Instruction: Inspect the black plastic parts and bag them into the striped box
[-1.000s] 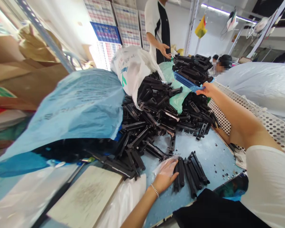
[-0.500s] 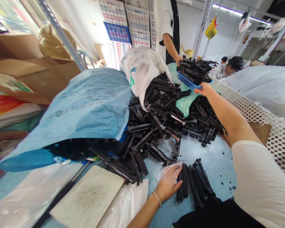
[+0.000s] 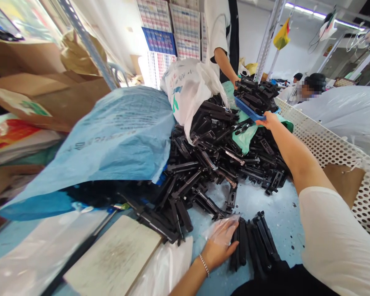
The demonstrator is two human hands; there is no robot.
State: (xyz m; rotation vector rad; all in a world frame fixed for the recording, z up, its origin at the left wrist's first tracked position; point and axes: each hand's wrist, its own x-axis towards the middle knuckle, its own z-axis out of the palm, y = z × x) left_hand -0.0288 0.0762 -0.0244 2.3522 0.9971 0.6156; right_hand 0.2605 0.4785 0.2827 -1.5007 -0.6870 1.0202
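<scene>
My right hand (image 3: 269,121) reaches far forward, fingers under the near rim of a blue plastic basket (image 3: 249,112). Black plastic parts (image 3: 257,95) are heaped in the basket. A co-worker's hand (image 3: 235,81) is at the basket's far left side. My left hand (image 3: 218,240) lies low over the table, thumb spread, its fingers covered by a clear plastic bag (image 3: 223,227). Just right of that thumb, long black parts (image 3: 260,242) lie side by side in a row. A large pile of similar black parts (image 3: 200,160) spreads beyond my left hand.
A blue sack (image 3: 120,131) and a white sack (image 3: 188,86) lie open by the pile. At front left are a pale board (image 3: 114,255) and plastic sheets (image 3: 163,267). A perforated white panel (image 3: 323,139) borders the right. Cardboard boxes (image 3: 49,94) stand left.
The whole view has shifted slightly to the right. My right hand still supports the basket, which appears a little lower. My left hand stays beside the row of black parts.
</scene>
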